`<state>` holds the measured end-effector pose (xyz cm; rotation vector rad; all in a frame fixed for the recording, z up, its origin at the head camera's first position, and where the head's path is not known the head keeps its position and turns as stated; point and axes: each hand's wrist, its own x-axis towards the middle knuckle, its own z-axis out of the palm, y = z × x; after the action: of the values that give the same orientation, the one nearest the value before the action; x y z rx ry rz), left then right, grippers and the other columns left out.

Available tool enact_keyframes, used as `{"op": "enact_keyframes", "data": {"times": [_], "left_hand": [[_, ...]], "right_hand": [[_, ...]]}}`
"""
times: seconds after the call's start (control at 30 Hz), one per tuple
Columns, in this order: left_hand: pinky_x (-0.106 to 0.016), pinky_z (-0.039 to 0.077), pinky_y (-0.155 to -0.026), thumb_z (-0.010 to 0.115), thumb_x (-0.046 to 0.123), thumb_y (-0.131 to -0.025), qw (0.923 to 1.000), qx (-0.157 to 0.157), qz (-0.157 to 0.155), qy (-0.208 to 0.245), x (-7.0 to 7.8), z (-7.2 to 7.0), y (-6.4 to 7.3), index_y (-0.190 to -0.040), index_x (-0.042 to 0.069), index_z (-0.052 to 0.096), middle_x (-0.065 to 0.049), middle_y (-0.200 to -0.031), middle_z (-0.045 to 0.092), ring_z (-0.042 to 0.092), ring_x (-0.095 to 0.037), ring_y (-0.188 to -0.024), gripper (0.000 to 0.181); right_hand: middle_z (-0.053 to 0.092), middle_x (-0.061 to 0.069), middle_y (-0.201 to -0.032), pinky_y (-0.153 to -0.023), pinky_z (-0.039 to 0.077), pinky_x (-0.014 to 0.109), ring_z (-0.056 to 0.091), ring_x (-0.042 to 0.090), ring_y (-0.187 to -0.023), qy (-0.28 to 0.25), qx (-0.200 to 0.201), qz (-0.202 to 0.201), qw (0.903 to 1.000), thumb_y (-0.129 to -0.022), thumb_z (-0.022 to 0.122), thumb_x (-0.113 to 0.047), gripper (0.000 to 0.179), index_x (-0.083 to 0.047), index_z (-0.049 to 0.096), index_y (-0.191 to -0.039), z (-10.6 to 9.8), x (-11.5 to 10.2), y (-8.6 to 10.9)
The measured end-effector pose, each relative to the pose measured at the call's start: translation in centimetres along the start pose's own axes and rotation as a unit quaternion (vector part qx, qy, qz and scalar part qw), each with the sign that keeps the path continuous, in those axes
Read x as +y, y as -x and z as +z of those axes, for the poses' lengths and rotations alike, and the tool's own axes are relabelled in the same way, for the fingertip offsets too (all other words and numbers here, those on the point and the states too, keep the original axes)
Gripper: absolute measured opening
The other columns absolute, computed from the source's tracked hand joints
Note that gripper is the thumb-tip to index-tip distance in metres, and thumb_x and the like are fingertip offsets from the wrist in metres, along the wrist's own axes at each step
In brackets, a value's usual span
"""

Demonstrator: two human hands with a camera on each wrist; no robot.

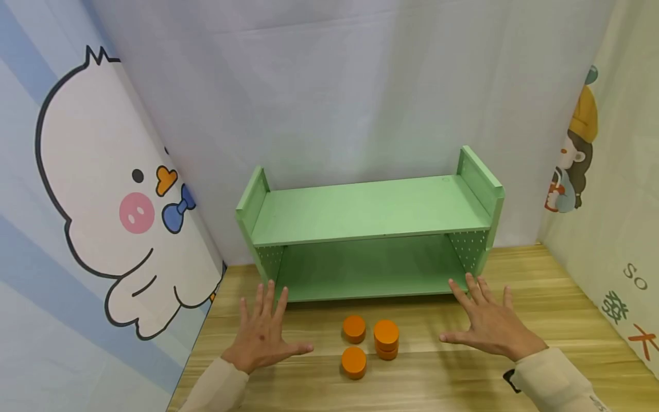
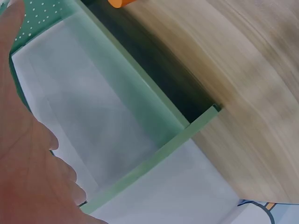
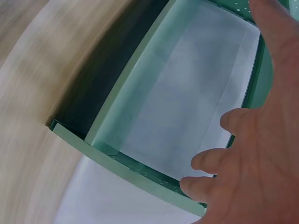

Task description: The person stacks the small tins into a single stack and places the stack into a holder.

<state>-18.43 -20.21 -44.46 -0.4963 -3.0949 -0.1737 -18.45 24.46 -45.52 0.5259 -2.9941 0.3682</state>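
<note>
Both hands hold nothing, with their fingers spread apart. My left hand (image 1: 261,337) is over the wooden table in front of the left end of a green two-tier shelf (image 1: 370,209). The right hand (image 1: 491,323) is at the shelf's right end, its fingertips overlapping the lower front corner in the head view. Between the hands are several round orange discs: one disc (image 1: 354,328) nearer the shelf, another disc (image 1: 353,362) closer to me, and a stacked pair (image 1: 386,339) on the right. In the left wrist view, part of one orange piece (image 2: 120,3) shows at the top edge.
The shelf has raised side panels and dotted inner walls, and stands on the wood-grain table (image 1: 412,389) against a pale curtain (image 1: 334,97). A cartoon-bird cloth (image 1: 92,143) hangs at left; a printed cream cloth (image 1: 623,189) hangs at right.
</note>
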Motion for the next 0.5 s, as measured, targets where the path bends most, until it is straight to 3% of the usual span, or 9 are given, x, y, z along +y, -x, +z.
{"op": "enact_keyframes", "data": {"times": [0.5], "left_hand": [[-0.077,0.002,-0.11,0.062,0.082,-0.074,0.9996,0.005,-0.008,0.027,-0.2,1.4,0.4,-0.159,0.002,0.018,-0.029,-0.162,0.001,0.001,-0.048,-0.148,0.125]], "right_hand": [[0.021,0.037,-0.155,-0.099,0.007,0.087,0.024,0.057,-0.139,-0.004,0.005,-0.015,0.9999,-0.077,0.071,-0.07,0.109,-0.002,0.035,-0.154,1.3,0.0,-0.1]]}}
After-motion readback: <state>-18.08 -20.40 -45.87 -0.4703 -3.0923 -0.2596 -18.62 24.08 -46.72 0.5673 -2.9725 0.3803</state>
